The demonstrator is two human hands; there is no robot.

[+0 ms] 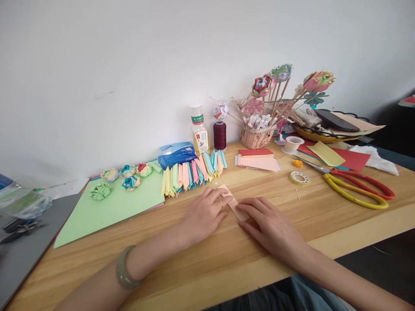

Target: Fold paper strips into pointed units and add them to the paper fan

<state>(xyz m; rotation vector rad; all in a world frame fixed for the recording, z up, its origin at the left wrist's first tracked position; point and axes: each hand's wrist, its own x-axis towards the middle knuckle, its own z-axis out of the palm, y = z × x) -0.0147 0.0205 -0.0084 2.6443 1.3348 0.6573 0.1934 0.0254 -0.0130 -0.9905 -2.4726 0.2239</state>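
A small pale pink paper strip (234, 204) lies flat on the wooden table (207, 259), near the front middle. My left hand (205, 213) presses on its left end with fingers bent down over it; a ring and a green bangle show on that arm. My right hand (269, 223) rests on the strip's right end, fingers stretched flat against the paper. Both hands hold the strip down on the table. Just behind them stands a row of folded pastel paper pieces (193, 172).
A light green sheet (110, 207) with several small paper roses (130, 183) lies at left. Red and yellow scissors (358, 183), tape rolls (300, 177), a pink paper stack (257, 161), a tissue pack (177, 153), a bottle (199, 131), a thread spool (219, 134) and a basket of paper flowers (257, 136) sit behind.
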